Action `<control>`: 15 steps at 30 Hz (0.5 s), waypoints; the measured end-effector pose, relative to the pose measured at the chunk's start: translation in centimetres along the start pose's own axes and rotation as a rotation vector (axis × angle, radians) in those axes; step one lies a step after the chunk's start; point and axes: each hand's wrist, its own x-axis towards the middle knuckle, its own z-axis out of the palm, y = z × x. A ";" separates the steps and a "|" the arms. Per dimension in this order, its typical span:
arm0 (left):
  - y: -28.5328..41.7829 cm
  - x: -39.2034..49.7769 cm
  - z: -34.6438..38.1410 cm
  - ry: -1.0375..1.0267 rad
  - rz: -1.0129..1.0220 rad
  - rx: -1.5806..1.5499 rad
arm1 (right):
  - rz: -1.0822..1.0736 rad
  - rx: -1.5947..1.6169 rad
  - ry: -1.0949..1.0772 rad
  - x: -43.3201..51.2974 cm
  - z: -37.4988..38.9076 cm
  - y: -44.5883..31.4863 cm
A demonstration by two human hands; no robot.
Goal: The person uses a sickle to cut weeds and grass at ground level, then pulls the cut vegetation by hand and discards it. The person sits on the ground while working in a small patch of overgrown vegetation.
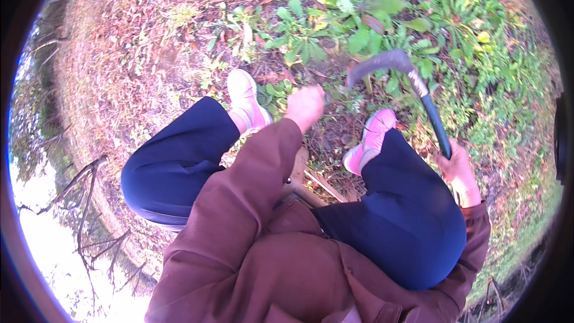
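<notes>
A sickle with a curved, dull blade and a dark handle is in my right hand, beyond my right knee. Its blade points left over low green weeds and is slightly blurred. My left hand is curled into a fist above the ground between my two pink shoes. Nothing shows clearly in that fist, and its palm side is hidden. Leafy weeds grow just beyond it. Broad-leaved plants stand past the sickle blade.
Wooden pieces lie between my legs, partly covered by my brown sleeve and jacket. Dry leaf litter covers the ground at left. Bare branches stick up at the left rim. Denser greenery spreads at right.
</notes>
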 end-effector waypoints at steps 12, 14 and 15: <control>0.9 -3.8 -23.4 0.758 0.134 0.170 | -0.398 -0.001 0.481 -8.5 -4.6 -1.3; 0.6 -5.9 -26.3 0.771 0.139 0.263 | -0.485 -0.092 0.520 -10.2 -5.2 -2.1; 0.4 -7.0 -27.6 0.760 0.118 0.300 | -0.524 -0.113 0.510 -10.7 -5.5 -2.7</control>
